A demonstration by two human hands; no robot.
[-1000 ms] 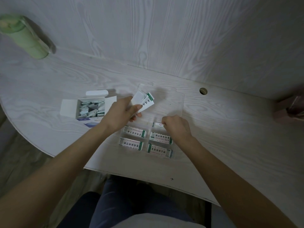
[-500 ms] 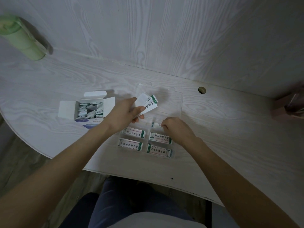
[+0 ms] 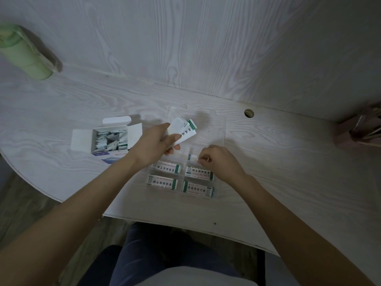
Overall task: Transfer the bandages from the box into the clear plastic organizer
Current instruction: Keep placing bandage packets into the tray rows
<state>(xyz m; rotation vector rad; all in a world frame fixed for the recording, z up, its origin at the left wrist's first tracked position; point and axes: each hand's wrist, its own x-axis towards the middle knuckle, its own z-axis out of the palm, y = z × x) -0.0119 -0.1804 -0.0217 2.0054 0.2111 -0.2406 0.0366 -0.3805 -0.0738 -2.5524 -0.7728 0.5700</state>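
My left hand [image 3: 156,141] grips a small fan of wrapped bandages [image 3: 183,130] above the clear plastic organizer [image 3: 218,129] on the bench [image 3: 288,172], kept raised as a ready supply, I judge, for my other hand to draw from. My right hand [image 3: 218,159] has its fingers curled, pinching one bandage [image 3: 192,157] down into a far right compartment, while four nearer compartments each hold a printed bandage stack [image 3: 166,167]. The open box [image 3: 109,139], with more bandages inside, sits just left of my left hand.
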